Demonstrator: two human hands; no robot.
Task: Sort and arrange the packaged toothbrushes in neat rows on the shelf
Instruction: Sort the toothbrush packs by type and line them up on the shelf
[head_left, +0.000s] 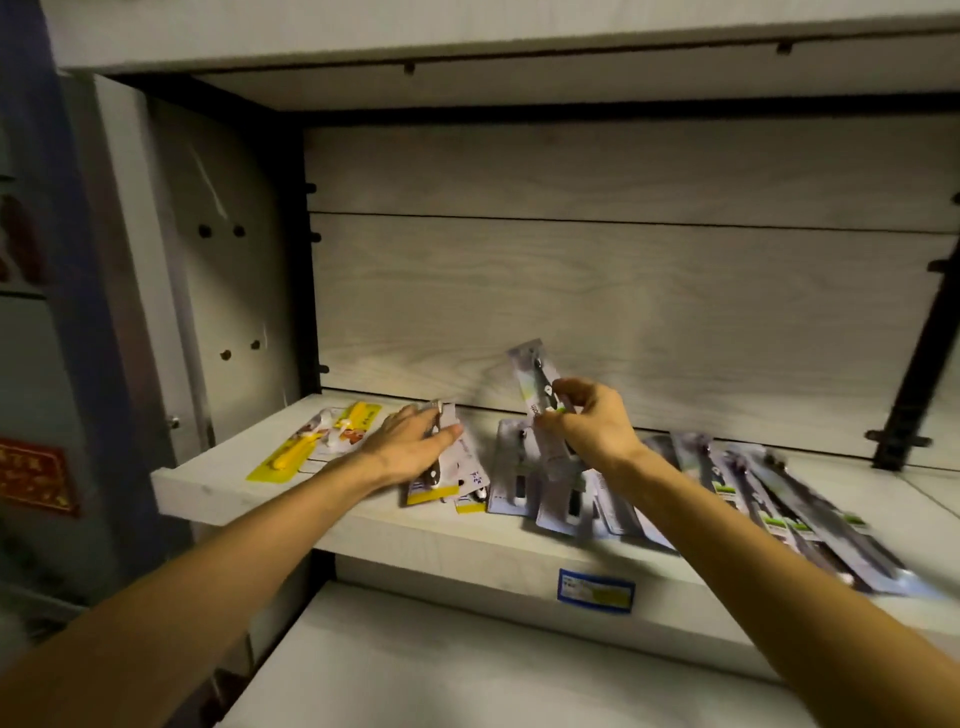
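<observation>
On the shelf (363, 525), sorting looked barely half done: right of the blue price label (596, 591), a blurred heap of packs (800, 504) overlapped, too many to count. The left hand (413, 447) lay flat-fingered on a yellow-edged pack (441, 480). The right hand (587, 421) pinched one lifted pack (535, 382). Farthest left, two yellow packs (317, 441) sat aligned.

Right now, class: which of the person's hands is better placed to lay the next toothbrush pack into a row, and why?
Right. The right hand already pinches a lifted pack above the shelf; the left hand lies flat on a pack with a yellow strip.
</observation>
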